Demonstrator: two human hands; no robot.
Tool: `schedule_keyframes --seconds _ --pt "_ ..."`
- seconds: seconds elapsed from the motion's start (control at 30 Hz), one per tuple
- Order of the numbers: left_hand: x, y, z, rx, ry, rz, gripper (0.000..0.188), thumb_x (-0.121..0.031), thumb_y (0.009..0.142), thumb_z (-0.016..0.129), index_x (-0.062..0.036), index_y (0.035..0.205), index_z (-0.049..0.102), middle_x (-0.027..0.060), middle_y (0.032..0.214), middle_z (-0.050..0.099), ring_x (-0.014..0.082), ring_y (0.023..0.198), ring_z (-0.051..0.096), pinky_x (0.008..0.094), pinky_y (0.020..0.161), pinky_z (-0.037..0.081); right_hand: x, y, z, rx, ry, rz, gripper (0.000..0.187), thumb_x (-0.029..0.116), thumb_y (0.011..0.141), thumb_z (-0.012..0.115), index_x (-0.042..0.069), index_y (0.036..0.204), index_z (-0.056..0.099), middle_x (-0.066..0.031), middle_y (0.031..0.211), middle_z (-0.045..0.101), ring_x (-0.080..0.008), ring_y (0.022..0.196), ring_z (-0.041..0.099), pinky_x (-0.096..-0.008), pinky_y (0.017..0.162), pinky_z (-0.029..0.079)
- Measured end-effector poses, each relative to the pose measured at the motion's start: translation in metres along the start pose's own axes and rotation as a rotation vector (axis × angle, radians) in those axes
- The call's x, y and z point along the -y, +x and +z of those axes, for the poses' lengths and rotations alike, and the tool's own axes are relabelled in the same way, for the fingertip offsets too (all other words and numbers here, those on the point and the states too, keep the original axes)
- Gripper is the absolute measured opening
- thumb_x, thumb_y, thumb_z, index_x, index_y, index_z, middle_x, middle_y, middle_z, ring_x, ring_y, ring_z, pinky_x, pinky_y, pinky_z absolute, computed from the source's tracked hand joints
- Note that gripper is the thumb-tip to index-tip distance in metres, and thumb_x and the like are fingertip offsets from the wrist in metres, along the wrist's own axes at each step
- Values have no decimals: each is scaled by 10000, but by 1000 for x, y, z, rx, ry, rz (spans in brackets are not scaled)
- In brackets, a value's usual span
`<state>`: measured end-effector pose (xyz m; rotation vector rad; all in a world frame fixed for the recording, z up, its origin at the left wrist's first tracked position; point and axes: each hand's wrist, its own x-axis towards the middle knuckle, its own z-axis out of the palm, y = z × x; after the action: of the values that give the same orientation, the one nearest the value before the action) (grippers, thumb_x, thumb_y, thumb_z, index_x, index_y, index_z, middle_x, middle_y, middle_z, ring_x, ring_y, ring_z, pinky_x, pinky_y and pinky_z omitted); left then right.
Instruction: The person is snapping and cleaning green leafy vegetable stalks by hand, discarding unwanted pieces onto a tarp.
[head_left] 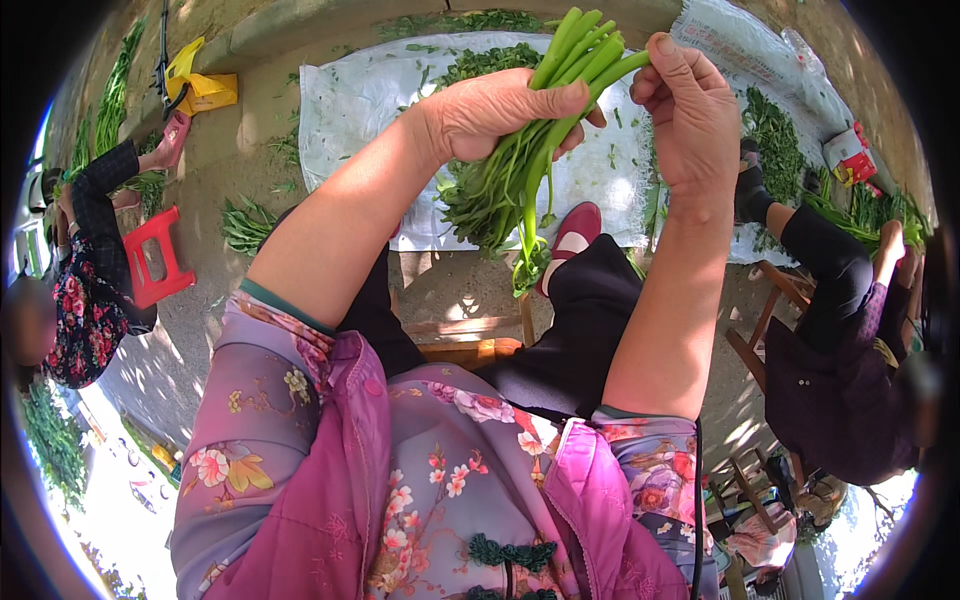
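My left hand [525, 108] is wrapped round a bunch of green celery-like stalks [490, 195]. The cut ends point up and away from me, and the leaves hang down over a white sheet [345, 110]. At the right of the bunch, my right hand [690, 110] pinches the tip of one stalk between thumb and forefinger. That stalk leans out from the others. Loose leaves [490, 62] lie heaped on the sheet behind the bunch, with small bits scattered around them.
On the left are a red stool [157, 257], a yellow bag [205, 85] and a seated person [85, 300]. Another person [840, 350] sits at the right, holding greens [880, 215] beside a red and white package [850, 155]. My shoe [573, 240] rests at the sheet's near edge.
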<state>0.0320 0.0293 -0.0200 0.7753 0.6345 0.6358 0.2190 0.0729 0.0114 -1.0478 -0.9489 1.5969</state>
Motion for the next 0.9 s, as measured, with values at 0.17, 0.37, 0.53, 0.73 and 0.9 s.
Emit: schedule_keyframes --seconds 0.17,0.37,0.53,0.73,0.9 --pt "-4 3 3 -103 129 -36 403 -309 795 691 3 1012 557 37 730 551 106 651 518 234 625 426 -1 -1 4 -48 -40 -2 157 180 820 703 70 754 612 -15 665 584 -111 605 535 -229 587 417" --pt "-8 0 9 -161 -20 -14 308 -266 775 727 -27 930 612 49 788 608 116 680 542 244 635 441 -1 -2 6 -29 -3 15 141 168 819 703 73 764 614 -17 667 586 -113 602 533 -229 580 409" --pt "-2 -3 -1 -129 -12 4 338 -324 797 710 -33 947 622 54 815 625 114 687 552 250 631 456 -2 -2 7 -28 -7 45 142 177 822 698 59 804 622 -18 680 588 -116 612 536 -239 598 424" --pt "-9 -7 0 -150 -218 11 356 -367 815 685 -45 949 615 69 813 638 117 703 576 255 619 478 -2 0 3 13 122 42 141 162 850 662 27 885 642 -22 700 589 -119 635 543 -246 614 436" --pt "-8 -6 7 -235 -113 32 287 -278 793 718 -48 926 610 75 827 650 118 711 582 256 619 481 -3 -1 3 30 24 44 158 153 856 651 11 924 641 -25 713 595 -119 646 546 -246 628 441"
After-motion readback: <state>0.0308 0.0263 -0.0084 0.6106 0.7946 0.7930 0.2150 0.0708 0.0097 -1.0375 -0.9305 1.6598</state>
